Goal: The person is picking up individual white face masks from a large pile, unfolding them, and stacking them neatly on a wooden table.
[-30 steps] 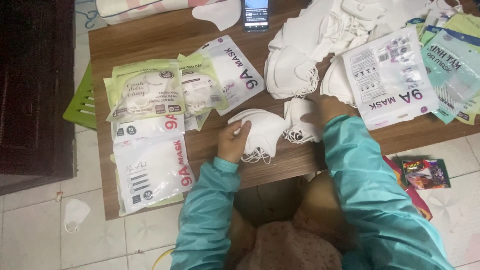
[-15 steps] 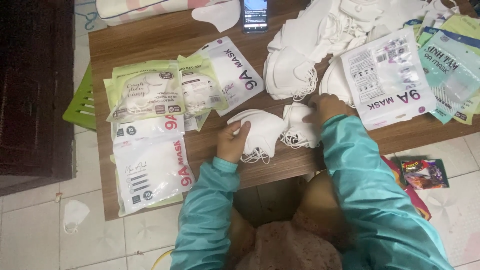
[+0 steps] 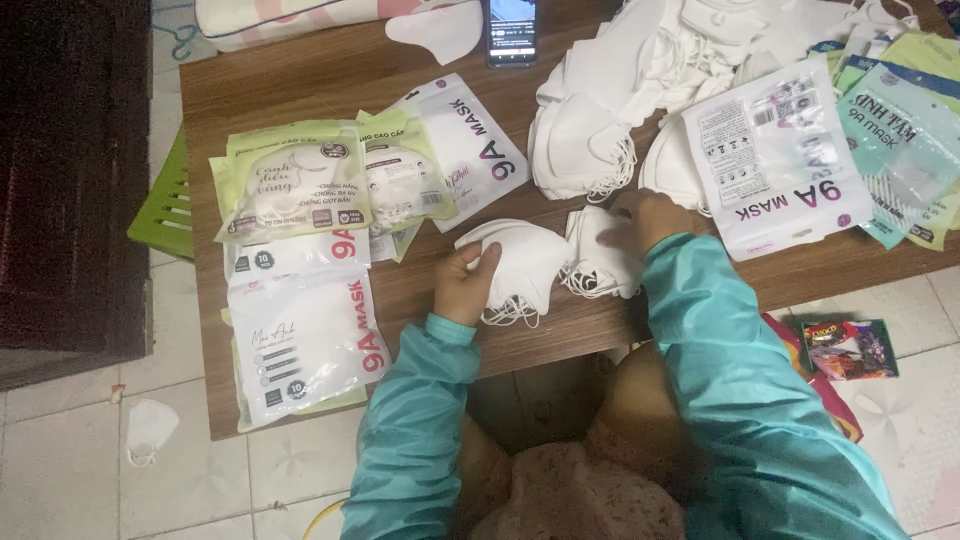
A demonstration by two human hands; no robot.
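I see a brown wooden table that carries a stack of filled mask packets at its left side, a heap of loose white masks toward the far right, and more flat packets along the right edge. A phone lies at the far edge beside a single white mask, and a small pile of folded white masks sits near the front edge. On the tiled floor I make out one fallen mask at the left and a small colourful packet at the right.
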